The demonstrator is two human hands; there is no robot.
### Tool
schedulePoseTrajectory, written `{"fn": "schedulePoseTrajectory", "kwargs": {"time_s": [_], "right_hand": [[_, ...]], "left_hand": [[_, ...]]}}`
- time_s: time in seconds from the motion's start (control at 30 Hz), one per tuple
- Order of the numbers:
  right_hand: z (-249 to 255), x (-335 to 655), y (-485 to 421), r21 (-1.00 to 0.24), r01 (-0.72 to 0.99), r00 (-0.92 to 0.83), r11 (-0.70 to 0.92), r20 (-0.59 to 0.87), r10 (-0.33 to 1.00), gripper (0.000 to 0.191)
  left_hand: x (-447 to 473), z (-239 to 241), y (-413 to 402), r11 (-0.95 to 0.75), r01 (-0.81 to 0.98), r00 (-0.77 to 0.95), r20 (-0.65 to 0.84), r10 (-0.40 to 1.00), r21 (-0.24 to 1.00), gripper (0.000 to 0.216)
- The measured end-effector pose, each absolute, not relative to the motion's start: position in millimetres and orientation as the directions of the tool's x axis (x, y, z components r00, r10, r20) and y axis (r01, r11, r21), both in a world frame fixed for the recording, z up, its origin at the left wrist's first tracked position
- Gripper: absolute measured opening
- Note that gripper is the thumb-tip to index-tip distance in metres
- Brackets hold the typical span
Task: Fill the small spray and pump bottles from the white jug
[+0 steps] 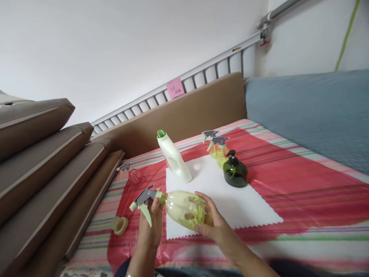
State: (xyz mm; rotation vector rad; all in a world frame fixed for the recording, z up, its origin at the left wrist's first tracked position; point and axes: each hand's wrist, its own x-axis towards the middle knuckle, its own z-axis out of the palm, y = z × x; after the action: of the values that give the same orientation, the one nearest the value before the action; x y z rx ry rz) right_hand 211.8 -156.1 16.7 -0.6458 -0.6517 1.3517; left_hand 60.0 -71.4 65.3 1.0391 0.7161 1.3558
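Note:
A clear yellow-green spray bottle (184,207) lies sideways in the air between my hands, its grey and pale green trigger head pointing left. My left hand (152,221) is closed around the collar below the trigger head. The base of the bottle sits in the grip of my right hand (213,219), thumb below and fingers above. Below it spreads a white sheet with a scalloped edge (248,211). Just behind stands a white bottle (175,159) with a green opening, and a dark green pump bottle (235,171) is to the right.
Two yellow spray bottles (221,154) stand behind the pump bottle. A pink spray bottle (135,176) and a yellowish cap (119,226) are at the left, on red plastic film (288,181). Stacked brown cushions (43,184) border the left; a brown panel (201,105) runs along the back.

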Motion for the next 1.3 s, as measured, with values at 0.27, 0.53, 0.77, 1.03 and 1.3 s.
{"fn": "schedulePoseTrajectory", "kwargs": {"time_s": [0.27, 0.53, 0.77, 1.03, 1.3], "right_hand": [[9, 212, -155, -0.692, -0.71, -0.088, -0.132, -0.099, 0.991, 0.059], [14, 214, -154, -0.638, -0.701, -0.21, -0.319, -0.243, 0.947, 0.061], [15, 216, -158, -0.701, -0.699, -0.098, -0.14, -0.1, 0.99, 0.089], [10, 209, -152, -0.727, -0.687, 0.045, 0.007, -0.033, 0.998, 0.077], [11, 205, -152, -0.776, -0.621, 0.164, 0.111, 0.01, 0.986, 0.079]], "left_hand": [[60, 73, -75, -0.068, -0.377, 0.153, 0.135, 0.979, 0.924, 0.025], [59, 64, -77, -0.103, -0.288, 0.205, 0.166, 0.965, 0.952, 0.019], [63, 71, -78, -0.109, -0.327, 0.132, 0.16, 0.978, 0.939, 0.019], [61, 73, -76, -0.086, -0.432, 0.093, 0.139, 0.986, 0.898, 0.021], [57, 66, -71, -0.059, -0.472, 0.053, 0.095, 0.994, 0.88, 0.021]]}}
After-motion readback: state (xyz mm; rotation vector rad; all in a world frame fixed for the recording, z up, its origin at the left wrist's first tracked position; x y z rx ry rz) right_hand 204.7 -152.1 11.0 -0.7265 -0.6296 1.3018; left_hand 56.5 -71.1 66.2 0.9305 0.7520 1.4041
